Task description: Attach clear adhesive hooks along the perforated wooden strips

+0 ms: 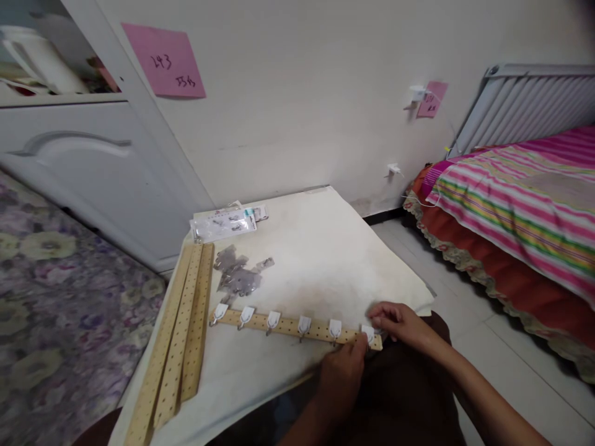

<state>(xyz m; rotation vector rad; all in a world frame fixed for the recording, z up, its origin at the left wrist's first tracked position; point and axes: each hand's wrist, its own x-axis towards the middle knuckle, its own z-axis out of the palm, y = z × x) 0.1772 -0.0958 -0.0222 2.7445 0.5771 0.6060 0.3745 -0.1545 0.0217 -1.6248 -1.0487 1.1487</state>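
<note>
A perforated wooden strip (283, 324) lies across the near side of a white cloth-covered board (325, 260), with several white hooks (273, 320) fixed along it. Both my hands meet at its right end. My left hand (341, 375) pinches the end of the strip from below. My right hand (400, 323) has its fingers closed on the last white hook (368, 333) there. A pile of loose metal hooks (238, 272) rests further back on the cloth.
Three more perforated wooden strips (179, 334) lie along the board's left edge. A clear hook package (227, 222) sits at the far left corner. A bed with a striped cover (520, 198) stands right, a white cabinet (83, 161) left, and patterned floor covering (56, 310) beside it.
</note>
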